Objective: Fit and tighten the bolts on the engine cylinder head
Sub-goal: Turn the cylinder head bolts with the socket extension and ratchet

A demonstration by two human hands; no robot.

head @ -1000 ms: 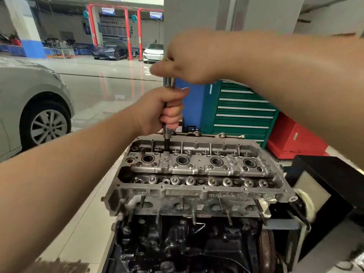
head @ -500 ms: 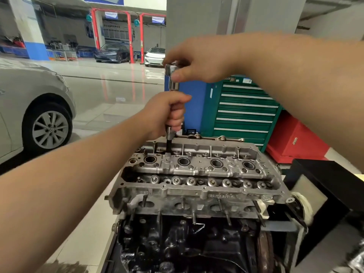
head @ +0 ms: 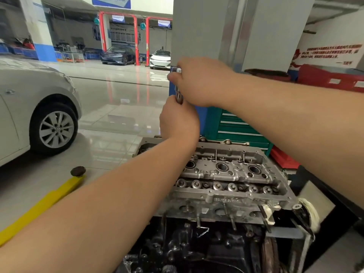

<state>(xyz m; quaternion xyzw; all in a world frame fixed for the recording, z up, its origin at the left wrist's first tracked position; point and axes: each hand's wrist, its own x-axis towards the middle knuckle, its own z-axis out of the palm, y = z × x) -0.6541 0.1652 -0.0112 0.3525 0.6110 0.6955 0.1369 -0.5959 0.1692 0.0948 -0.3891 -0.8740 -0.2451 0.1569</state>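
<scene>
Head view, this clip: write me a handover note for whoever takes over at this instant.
Left hand: grips the lower shaft of the socket driver, held upright over the far left of the cylinder head.
Right hand: grips the driver's top end.
The driver's tip and the bolt are hidden behind the left hand.
Done: head sits on the engine block.
Left: how tight this bolt is cannot be told; check it, then fit and tighten the others.

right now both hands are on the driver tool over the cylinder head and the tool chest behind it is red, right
Not quite: the tool chest is green, as the head view shows. Both the left hand and right hand do grip the driver tool over the cylinder head.
</scene>
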